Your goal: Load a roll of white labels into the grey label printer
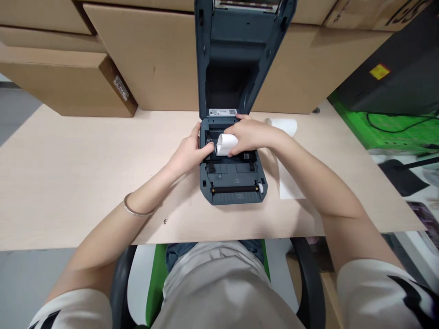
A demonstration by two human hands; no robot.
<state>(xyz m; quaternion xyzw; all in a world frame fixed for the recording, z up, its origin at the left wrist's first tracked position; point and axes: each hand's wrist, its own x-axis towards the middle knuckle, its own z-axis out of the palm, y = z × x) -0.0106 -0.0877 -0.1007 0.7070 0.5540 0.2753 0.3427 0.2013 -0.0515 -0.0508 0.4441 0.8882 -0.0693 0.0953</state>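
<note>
A dark blue-grey label printer (pixel 233 176) lies on the table with its lid (pixel 236 55) raised upright at the back. My right hand (pixel 248 135) grips a white paper roll (pixel 225 144) inside the printer's well, fingers curled round its right end. At the left wall of the well is my left hand (pixel 192 151), its thumb reaching inward near the roll's left end and its fingers on the outer side of the housing. A black roller (pixel 235 189) with a white gear runs across the printer's front.
Another white paper roll (pixel 283 125) stands behind my right forearm, with a white paper sheet (pixel 290 180) on the table by the printer's right side. Cardboard boxes (pixel 154 59) line the back edge. A green surface (pixel 398 132) with a black cable lies at the right.
</note>
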